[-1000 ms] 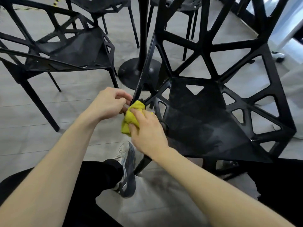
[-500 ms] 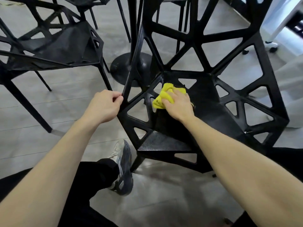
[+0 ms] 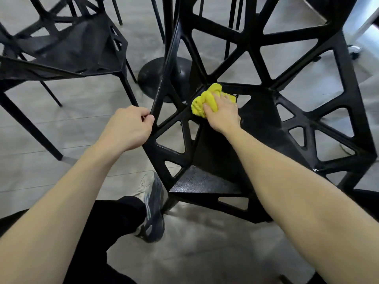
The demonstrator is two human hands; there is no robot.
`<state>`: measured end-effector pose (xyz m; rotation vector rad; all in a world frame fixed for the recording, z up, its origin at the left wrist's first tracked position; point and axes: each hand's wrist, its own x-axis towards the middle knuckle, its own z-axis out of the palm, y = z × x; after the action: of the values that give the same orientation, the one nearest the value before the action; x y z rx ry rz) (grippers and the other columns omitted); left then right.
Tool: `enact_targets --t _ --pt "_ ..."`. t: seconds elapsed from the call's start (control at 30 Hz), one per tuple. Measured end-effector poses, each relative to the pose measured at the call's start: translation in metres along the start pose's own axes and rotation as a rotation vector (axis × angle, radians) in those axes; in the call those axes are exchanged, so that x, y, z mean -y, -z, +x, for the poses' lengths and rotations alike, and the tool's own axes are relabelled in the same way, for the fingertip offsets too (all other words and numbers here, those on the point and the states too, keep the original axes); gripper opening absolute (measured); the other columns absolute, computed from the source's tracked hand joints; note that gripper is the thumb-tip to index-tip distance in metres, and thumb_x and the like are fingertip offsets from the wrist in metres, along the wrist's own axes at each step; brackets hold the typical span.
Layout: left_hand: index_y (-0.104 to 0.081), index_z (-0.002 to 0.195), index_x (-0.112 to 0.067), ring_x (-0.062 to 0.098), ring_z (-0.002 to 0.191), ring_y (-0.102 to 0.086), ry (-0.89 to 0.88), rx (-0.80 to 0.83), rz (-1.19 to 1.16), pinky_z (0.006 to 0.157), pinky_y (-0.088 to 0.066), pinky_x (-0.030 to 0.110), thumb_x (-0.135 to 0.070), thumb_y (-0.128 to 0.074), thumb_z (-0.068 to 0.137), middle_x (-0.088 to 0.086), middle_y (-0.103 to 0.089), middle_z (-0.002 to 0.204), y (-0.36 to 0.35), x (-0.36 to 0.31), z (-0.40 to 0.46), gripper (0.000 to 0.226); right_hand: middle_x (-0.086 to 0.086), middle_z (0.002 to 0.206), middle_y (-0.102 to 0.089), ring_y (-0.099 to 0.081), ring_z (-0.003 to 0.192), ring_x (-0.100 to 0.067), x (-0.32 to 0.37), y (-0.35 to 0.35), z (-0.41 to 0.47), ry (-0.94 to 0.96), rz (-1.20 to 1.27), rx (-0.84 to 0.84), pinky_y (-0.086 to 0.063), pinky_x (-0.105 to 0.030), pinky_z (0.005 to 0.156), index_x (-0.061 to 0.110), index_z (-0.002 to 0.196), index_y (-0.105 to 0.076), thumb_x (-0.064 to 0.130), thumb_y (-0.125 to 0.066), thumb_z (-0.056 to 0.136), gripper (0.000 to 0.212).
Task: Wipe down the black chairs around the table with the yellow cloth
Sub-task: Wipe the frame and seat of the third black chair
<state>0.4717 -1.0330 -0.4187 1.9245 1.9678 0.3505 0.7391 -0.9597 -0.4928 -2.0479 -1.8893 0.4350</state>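
Note:
A black chair (image 3: 207,185) with a frame of triangular openings stands right in front of me. My left hand (image 3: 128,130) grips the left edge bar of its frame, fingers curled round it. My right hand (image 3: 222,113) holds a bunched yellow cloth (image 3: 205,99) and presses it against the inner corner where the seat meets the back. Part of the cloth is hidden under my palm.
A second black chair (image 3: 67,50) stands at the left. The round black table base (image 3: 162,76) and its pole rise behind the near chair. More chair legs show at the top. My shoe (image 3: 152,206) rests on the grey floor by the chair's front leg.
My right hand carried the cloth from the chair's left front edge up into the seat's back corner. My left hand shifted its grip along the left frame bar. The view has come closer.

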Motion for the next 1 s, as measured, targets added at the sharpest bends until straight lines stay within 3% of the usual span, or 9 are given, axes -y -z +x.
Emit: enact_targets --t 0.13,0.3,0.43,0.5,0.6,0.7,0.77,0.87,1.0 --pt "-0.060 0.077 -0.008 0.026 0.071 -0.054 -0.013 0.004 0.067 0.058 -0.035 0.039 -0.033 -0.050 0.108 0.011 -0.061 0.072 0.002 -0.003 0.004 0.042 -0.004 0.134 -0.065 -0.057 0.125 -0.030 0.009 0.012 -0.076 0.144 0.130 0.076 -0.043 -0.050 0.110 0.023 0.139 -0.062 0.059 -0.053 0.100 0.053" --pt "-0.058 0.074 -0.011 0.024 0.071 -0.053 -0.020 0.017 0.046 0.062 -0.038 0.039 -0.040 -0.049 0.109 0.007 -0.061 0.071 0.003 0.002 0.005 0.046 0.001 0.154 -0.054 -0.043 0.148 -0.021 -0.029 0.035 -0.181 0.441 0.032 0.212 -0.033 -0.046 0.124 0.034 0.149 -0.056 0.071 -0.046 0.097 0.065" --pt "-0.061 0.083 -0.014 0.025 0.071 -0.071 0.010 0.133 0.012 0.069 -0.055 0.040 -0.042 -0.041 0.111 0.003 -0.073 0.066 -0.001 -0.001 -0.015 0.044 -0.011 0.166 -0.040 -0.042 0.148 -0.036 -0.034 0.035 -0.131 0.125 -0.017 0.033 -0.036 -0.050 0.122 0.018 0.150 -0.055 0.061 -0.051 0.100 0.066" --pt "-0.059 0.097 -0.015 0.022 0.064 -0.078 0.085 0.263 -0.137 0.066 -0.061 0.040 -0.035 -0.040 0.113 0.005 -0.078 0.073 -0.006 0.002 -0.031 0.032 -0.015 0.159 -0.049 -0.048 0.141 -0.039 -0.015 0.028 -0.131 0.027 0.001 0.006 -0.038 -0.047 0.115 0.008 0.152 -0.048 0.049 -0.053 0.105 0.062" --pt "-0.049 0.108 -0.011 0.032 0.070 -0.081 0.185 0.378 -0.288 0.075 -0.067 0.050 -0.024 -0.037 0.115 0.010 -0.081 0.081 -0.010 0.009 -0.049 0.019 -0.020 0.156 -0.051 -0.049 0.140 -0.039 0.028 0.002 -0.194 0.288 0.009 -0.018 -0.037 -0.049 0.116 0.008 0.153 -0.048 0.047 -0.050 0.105 0.062" --pt "-0.047 0.117 -0.006 0.037 0.074 -0.080 0.213 0.340 -0.324 0.077 -0.065 0.053 -0.018 -0.035 0.115 0.014 -0.081 0.084 -0.011 0.011 -0.059 0.017 -0.021 0.169 -0.030 -0.030 0.156 -0.038 0.045 -0.019 -0.239 0.591 -0.064 0.048 -0.026 -0.051 0.125 0.020 0.166 -0.029 0.047 -0.046 0.103 0.070" --pt "-0.046 0.125 -0.006 0.037 0.075 -0.080 0.222 0.305 -0.384 0.076 -0.064 0.050 -0.020 -0.033 0.116 0.015 -0.080 0.084 -0.015 0.011 -0.064 0.022 -0.019 0.170 -0.030 -0.031 0.155 -0.036 0.028 -0.016 -0.235 0.651 -0.119 0.020 -0.028 -0.050 0.125 0.026 0.166 -0.029 0.041 -0.053 0.100 0.072" --pt "-0.053 0.124 -0.012 0.030 0.073 -0.081 0.215 0.270 -0.377 0.068 -0.062 0.040 -0.024 -0.040 0.115 0.009 -0.082 0.082 -0.020 0.015 -0.073 0.020 -0.018 0.163 -0.043 -0.046 0.145 -0.037 -0.020 0.001 -0.229 0.559 -0.119 -0.058 -0.039 -0.051 0.118 0.016 0.156 -0.047 0.038 -0.060 0.094 0.066" --pt "-0.073 0.090 -0.017 0.016 0.058 -0.075 0.118 0.152 0.037 0.065 -0.060 0.032 -0.038 -0.048 0.109 -0.002 -0.077 0.064 -0.019 0.018 -0.083 0.037 -0.025 0.156 -0.048 -0.047 0.141 -0.043 -0.070 0.031 -0.226 0.090 -0.115 -0.249 -0.037 -0.055 0.120 -0.003 0.134 -0.058 0.043 -0.051 0.094 0.061"
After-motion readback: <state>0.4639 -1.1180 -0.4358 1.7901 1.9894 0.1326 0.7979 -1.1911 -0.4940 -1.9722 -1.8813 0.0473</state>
